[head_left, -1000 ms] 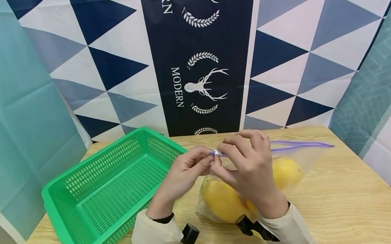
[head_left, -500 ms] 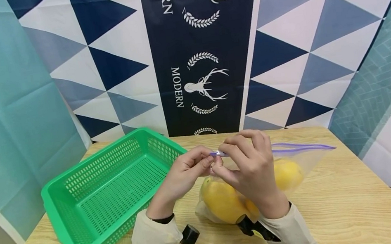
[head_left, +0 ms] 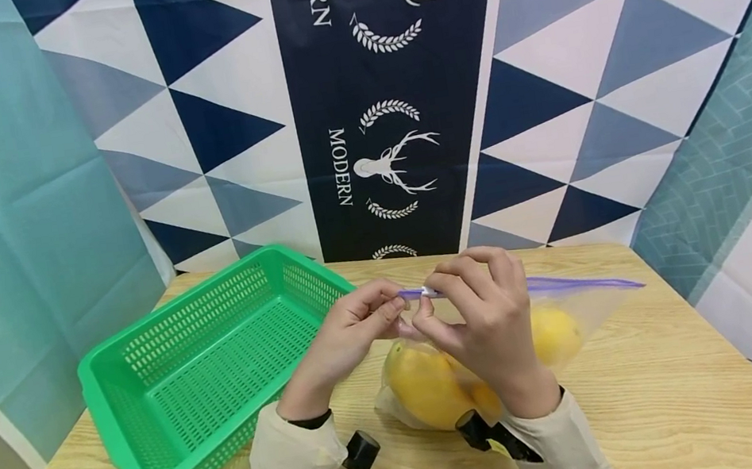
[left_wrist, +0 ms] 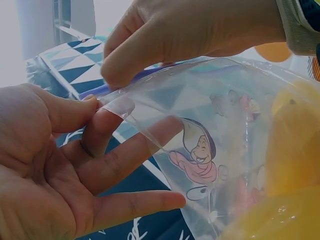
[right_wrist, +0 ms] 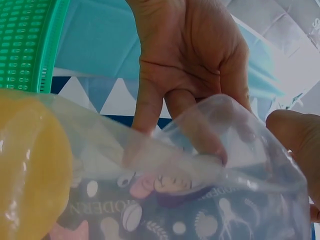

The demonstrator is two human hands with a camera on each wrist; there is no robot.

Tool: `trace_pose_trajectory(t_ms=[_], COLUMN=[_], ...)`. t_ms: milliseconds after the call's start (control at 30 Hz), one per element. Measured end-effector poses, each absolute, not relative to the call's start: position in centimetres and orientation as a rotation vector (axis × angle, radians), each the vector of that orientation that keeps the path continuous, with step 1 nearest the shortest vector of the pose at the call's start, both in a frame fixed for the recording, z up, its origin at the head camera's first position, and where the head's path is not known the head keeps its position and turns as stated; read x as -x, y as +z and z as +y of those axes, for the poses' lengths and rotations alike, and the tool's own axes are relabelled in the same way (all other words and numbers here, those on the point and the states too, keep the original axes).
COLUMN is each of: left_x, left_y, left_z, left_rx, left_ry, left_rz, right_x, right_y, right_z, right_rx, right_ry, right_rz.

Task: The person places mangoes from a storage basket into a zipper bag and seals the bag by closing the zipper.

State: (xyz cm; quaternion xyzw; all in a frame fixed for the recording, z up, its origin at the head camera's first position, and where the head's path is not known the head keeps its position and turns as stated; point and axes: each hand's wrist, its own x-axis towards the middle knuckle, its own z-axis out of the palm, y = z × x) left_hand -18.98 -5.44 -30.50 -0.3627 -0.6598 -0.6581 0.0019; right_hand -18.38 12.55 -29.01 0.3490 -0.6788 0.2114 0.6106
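Observation:
A clear zip bag (left_wrist: pixel 150 105) with a purple zip strip and printed cartoon figures holds several yellow fruits (head_left: pixel 426 388) that look like mangoes. My left hand (head_left: pixel 353 326) pinches the left end of the zip between thumb and forefinger; its other fingers spread behind the film in the left wrist view. Just to the right, my right hand (head_left: pixel 484 315) pinches the small white slider (head_left: pixel 426 291) on the purple strip. From there the strip runs on to the right, its two edges lying close together. The right hand covers part of the fruit in the head view.
A green perforated basket (head_left: pixel 223 376) stands on the wooden table (head_left: pixel 657 387) to the left of the bag. Patterned cloth (head_left: pixel 372 107) hangs behind the table. A black wrist camera (head_left: pixel 361 451) sticks out from the left sleeve.
The right hand and the slider have shifted slightly right along the strip, away from the left fingertips. The strip's two edges on the right have drawn closer together.

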Motion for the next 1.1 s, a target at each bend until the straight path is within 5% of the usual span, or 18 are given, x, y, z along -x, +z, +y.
trace_pose_trajectory(t_ms=[1100], left_x=[19.3], left_y=[-30.2], left_z=[-6.5], left_rx=[1.008], left_ry=[-2.082], left_rz=[-2.126], right_x=[18.7], right_y=[-28.7], right_z=[14.1], right_rx=[-0.779], right_ry=[0.48], right_rz=[-1.643])
